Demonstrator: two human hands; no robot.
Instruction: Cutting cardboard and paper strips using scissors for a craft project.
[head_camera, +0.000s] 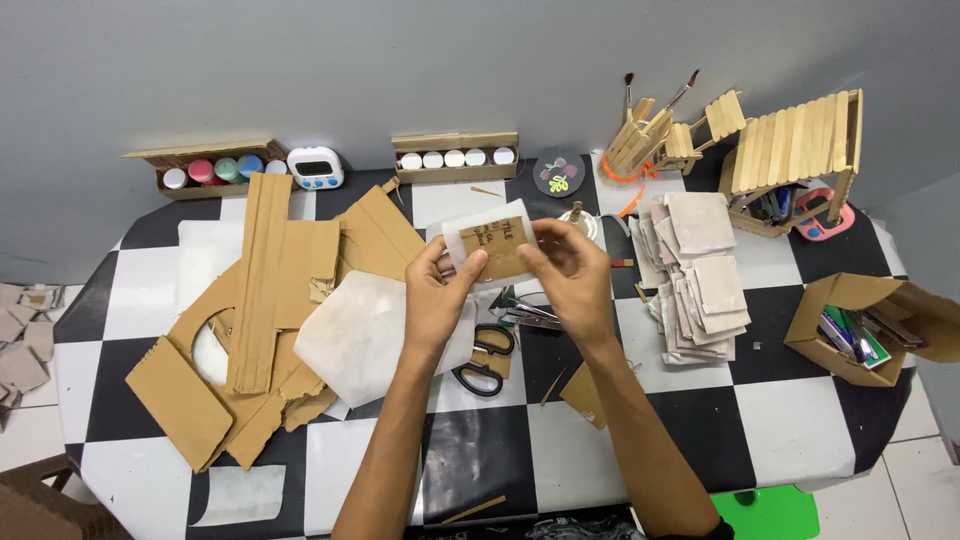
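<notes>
between the two hands, raised just above the surface (760, 430), sits a small brown cardboard piece (500, 250) backed by a sheet of thin white paper (480, 222). the left hand (437, 290) pinches the lower left corner, thumb on top; the right hand (572, 275) pinches the right edge the same way, so both are closed on the piece. doing this well probably means keeping the card flat against the paper, edges lined up, with the grip at the margins so the middle lies unwrinkled.

just below the hands lies one pair of black-handled scissors (485, 362), and beside the right wrist one stapler-like tool (525, 312), partly hidden. left of the left hand spreads a pile of brown cardboard offcuts (270, 310) with one larger white sheet (360, 335) on top. right of the right hand stand two leaning stacks of pale square tiles (695, 280); too many to count. beyond the hands, against the wall: one rack with five white-capped jars (455, 158), one rack of four or five coloured jars (215, 168), one white timer (315, 167), one round dark disc (558, 173), two brushes (655, 100) and one stick-built roofed model (790, 145). far right sits one open cardboard box (865, 325) of pens.
</notes>
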